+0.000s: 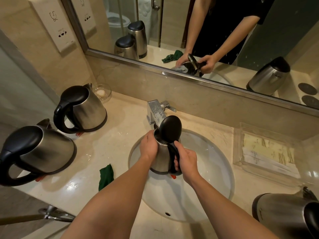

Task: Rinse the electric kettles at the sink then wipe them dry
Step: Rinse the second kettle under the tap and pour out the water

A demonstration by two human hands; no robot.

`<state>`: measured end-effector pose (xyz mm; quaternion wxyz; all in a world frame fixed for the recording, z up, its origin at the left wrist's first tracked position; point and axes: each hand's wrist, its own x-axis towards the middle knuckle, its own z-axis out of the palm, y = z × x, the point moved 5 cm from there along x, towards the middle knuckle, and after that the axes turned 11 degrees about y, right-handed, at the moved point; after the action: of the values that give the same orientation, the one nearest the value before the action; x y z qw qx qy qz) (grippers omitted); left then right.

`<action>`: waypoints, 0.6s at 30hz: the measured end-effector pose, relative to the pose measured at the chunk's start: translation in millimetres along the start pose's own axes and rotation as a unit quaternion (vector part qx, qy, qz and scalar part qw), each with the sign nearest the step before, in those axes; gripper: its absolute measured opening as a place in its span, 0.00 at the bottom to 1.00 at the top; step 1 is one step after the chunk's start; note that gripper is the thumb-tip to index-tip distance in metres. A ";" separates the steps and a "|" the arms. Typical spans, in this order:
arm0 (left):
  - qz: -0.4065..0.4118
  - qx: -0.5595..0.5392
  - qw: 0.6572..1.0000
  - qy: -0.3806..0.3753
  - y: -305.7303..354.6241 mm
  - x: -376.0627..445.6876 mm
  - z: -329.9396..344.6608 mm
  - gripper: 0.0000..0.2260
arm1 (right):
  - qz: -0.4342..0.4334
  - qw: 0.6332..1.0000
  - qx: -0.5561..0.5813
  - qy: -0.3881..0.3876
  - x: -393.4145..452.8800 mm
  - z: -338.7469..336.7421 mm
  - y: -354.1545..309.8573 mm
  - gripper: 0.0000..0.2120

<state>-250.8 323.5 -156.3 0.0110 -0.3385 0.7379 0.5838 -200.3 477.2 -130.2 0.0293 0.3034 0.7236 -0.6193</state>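
Head view: the kettle (163, 152) being rinsed is held over the sink (215, 169), upright with a slight tilt, its long axis running from the base nearest the person up and away to the open mouth under the tap (156, 112). The lid (170, 128) is hinged up and back, so the mouth is open just beyond the fingertips of both hands.

The right hand (187, 160) is clamped on the black handle (174, 157), fingers curled through its loop, the steel body lying directly to the left of those fingers. The left hand (148, 146) is pressed flat around the opposite flank near the rim, fingers wrapped out of sight round the far side; I cannot tell how tightly they close. The kettle thus sits between the two palms, with the spout pointing away from the person, past the left fingertips.

In my judgement the next move, filling or tipping out, turns on this: the right hand carries the weight at the handle, so the pour goes forward and left over the spout, away from that hand, into the basin below.

A green cloth (105, 176) lies on the counter (120, 135), near the left forearm, well short of the left fingers.
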 end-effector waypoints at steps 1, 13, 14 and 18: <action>-0.003 0.001 1.000 0.000 0.1 -0.3 -0.3 0.16 | 0.000 1.000 -0.003 0.000 0.2 0.2 0.5 0.26; -0.001 0.016 1.000 0.005 -1.8 -0.3 0.6 0.15 | 0.002 1.000 -0.007 -0.002 2.5 1.9 8.5 0.26; -0.002 0.009 1.000 0.004 -2.0 -0.4 0.4 0.15 | 0.002 1.000 -0.009 -0.002 2.9 2.0 9.2 0.26; -0.004 -0.003 1.000 0.000 -3.0 -0.3 1.2 0.15 | 0.005 1.000 -0.009 0.001 4.1 1.1 10.1 0.26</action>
<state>-249.5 324.5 -159.2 0.0121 -0.3415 0.7350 0.5856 -199.2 478.4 -141.0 0.0339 0.3074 0.7278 -0.6121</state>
